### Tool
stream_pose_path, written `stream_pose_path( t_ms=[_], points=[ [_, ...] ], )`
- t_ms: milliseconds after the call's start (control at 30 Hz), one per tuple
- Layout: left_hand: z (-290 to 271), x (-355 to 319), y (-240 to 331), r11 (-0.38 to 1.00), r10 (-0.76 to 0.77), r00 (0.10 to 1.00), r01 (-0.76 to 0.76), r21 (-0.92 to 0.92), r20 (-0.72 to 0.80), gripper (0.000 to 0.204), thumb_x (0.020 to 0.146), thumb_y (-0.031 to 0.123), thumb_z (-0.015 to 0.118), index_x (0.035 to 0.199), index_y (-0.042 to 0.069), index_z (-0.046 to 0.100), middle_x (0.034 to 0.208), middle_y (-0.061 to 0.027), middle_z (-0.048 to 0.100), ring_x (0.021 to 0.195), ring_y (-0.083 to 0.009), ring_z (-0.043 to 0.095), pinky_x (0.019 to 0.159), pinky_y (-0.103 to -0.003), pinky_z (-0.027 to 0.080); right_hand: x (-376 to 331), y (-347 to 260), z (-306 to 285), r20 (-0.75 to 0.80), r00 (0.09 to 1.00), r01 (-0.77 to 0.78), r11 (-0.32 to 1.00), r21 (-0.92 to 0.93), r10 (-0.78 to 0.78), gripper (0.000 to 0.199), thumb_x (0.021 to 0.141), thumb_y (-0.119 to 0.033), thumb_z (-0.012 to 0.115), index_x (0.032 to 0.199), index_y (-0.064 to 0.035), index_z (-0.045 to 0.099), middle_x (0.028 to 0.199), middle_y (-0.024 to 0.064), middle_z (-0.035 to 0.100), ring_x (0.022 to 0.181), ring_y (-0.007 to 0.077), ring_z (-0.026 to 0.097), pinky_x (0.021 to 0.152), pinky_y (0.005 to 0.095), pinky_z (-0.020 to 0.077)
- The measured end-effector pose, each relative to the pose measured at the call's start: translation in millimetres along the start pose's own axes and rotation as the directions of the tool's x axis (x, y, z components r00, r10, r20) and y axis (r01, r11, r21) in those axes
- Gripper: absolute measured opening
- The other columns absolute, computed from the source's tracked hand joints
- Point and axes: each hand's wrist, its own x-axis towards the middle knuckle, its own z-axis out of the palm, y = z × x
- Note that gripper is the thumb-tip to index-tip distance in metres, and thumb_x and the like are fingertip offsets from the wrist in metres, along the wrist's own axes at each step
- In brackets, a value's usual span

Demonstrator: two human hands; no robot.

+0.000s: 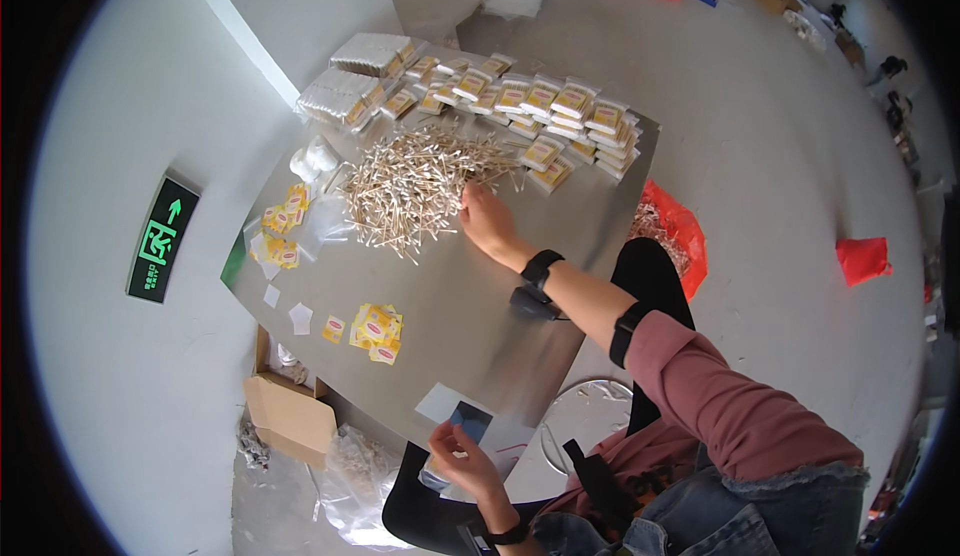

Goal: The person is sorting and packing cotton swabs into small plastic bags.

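Note:
A large loose heap of cotton swabs (405,191) lies on the far middle of the metal table (450,311). My right hand (487,218) is at the heap's right edge, its fingers curled closed on cotton swabs; the fingertips are partly hidden. Low at the near table edge, my left hand (463,461) is palm up, with loosely bent fingers and thumb apart and nothing visible in it. Beside its fingertips lies a dark blue rectangle (471,421) on a pale sheet (437,402). A stack of yellow-and-white cards (377,330) sits left of centre.
Filled swab packets (570,106) are piled along the far edge, beside bundled white packs (345,94). More yellow cards (285,218) and clear bags (325,224) lie at left. A red bag of swabs (685,236) stands right of the table; a cardboard box (292,418) sits below left.

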Motion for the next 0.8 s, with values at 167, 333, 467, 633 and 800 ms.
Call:
stream_pose_path(
  t_ms=[167,333,467,633,800],
  points=[
    [0,4,8,0.993,-0.107,0.993,0.109,-0.039,0.052,0.011,0.093,0.006,0.062,0.103,0.001,0.062,0.08,-0.0052,0.06,0.065,-0.0124,0.051,0.058,-0.027,0.041,-3,18,-21,0.034,0.993,0.104,0.968,0.227,-0.114,0.019,0.085,-0.006,0.065,0.096,-0.0033,0.05,0.084,0.0157,0.063,0.078,0.037,0.063,0.067,0.0444,0.0489],
    [6,6,16,0.998,-0.045,0.998,0.047,-0.039,0.042,0.013,0.092,0.006,0.064,0.104,0.001,0.063,0.078,-0.0056,0.06,0.065,-0.0136,0.053,0.061,-0.028,0.043,-17,39,-43,0.116,0.98,0.101,0.914,0.394,-0.159,0.018,0.083,-0.004,0.069,0.09,-0.003,0.053,0.08,0.0129,0.064,0.075,0.0304,0.064,0.066,0.0392,0.0486],
    [15,12,24,0.998,-0.066,0.991,0.067,0.0,0.115,0.021,0.087,0.006,0.069,0.107,0.002,0.062,0.084,-0.0066,0.061,0.07,-0.0165,0.056,0.065,-0.032,0.045,-47,43,-53,0.27,0.957,-0.027,0.893,0.448,-0.106,0.018,0.083,-0.004,0.07,0.089,-0.003,0.054,0.08,0.0122,0.065,0.075,0.0284,0.064,0.067,0.0383,0.0489],
    [44,24,37,0.964,0.17,0.935,-0.223,0.146,0.31,0.055,0.071,0.012,0.083,0.12,0.005,0.058,0.113,-0.0127,0.06,0.098,-0.0311,0.06,0.085,-0.041,0.049,-84,34,-63,0.423,0.855,0.126,0.912,0.391,-0.3,0.014,0.086,-0.004,0.067,0.089,-0.0038,0.053,0.08,0.0115,0.063,0.074,0.0309,0.062,0.066,0.0393,0.0485],
    [72,48,51,0.889,0.299,0.907,-0.378,0.261,0.295,0.077,0.068,0.015,0.086,0.133,0.004,0.048,0.13,-0.0172,0.055,0.118,-0.0377,0.053,0.1,-0.045,0.043,-103,16,-75,0.48,0.725,0.403,0.869,0.287,-0.494,0.012,0.086,-0.002,0.063,0.088,-0.0058,0.052,0.09,0.0082,0.061,0.083,0.0306,0.061,0.067,0.0416,0.0475]
  ],
)
